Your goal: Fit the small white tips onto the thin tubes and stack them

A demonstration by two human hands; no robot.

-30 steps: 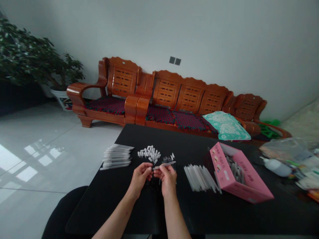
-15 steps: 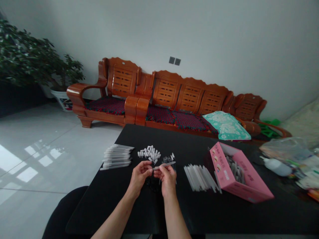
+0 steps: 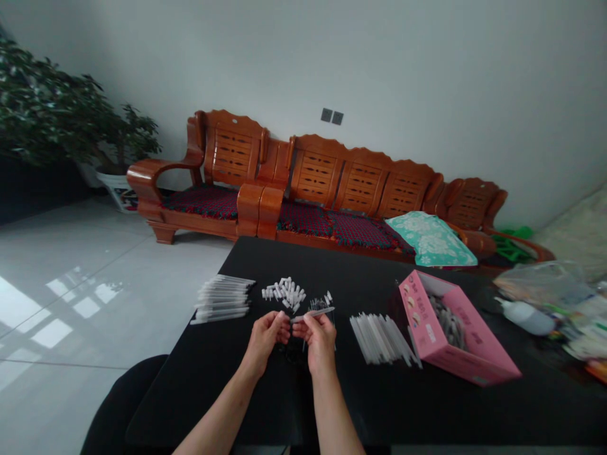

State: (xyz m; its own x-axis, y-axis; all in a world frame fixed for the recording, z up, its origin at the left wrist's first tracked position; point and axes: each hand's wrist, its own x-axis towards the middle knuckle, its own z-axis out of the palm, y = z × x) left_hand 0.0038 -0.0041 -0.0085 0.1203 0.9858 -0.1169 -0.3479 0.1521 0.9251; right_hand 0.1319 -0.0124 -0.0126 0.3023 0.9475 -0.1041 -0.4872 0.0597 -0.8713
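My right hand (image 3: pixel 318 335) pinches a slim, pale pen barrel (image 3: pixel 323 311), held nearly level with its narrow end pointing left. My left hand (image 3: pixel 269 333) is beside that end, its fingers curled and its thumb raised; anything in it is too small to make out. Beyond my hands lies a loose pile of short white caps (image 3: pixel 286 291). Several thin, dark-tipped rods (image 3: pixel 317 304), partly hidden by my right hand, lie behind it. To the left is a row of pale pens (image 3: pixel 222 298). Translucent barrels (image 3: pixel 382 339) lie side by side on the right.
Everything lies on a black table (image 3: pixel 213 392). A pink open box (image 3: pixel 478 328) with grey pieces inside stands to the right, with plastic bags (image 3: pixel 545 284) and a white bottle (image 3: pixel 527 317) farther along. A wooden sofa (image 3: pixel 317 170) stands behind, a potted plant (image 3: pixel 118 139) far left.
My left thumb has lifted, and the left fingers have shifted slightly at the barrel's narrow end. My right hand keeps the barrel in nearly the same place.
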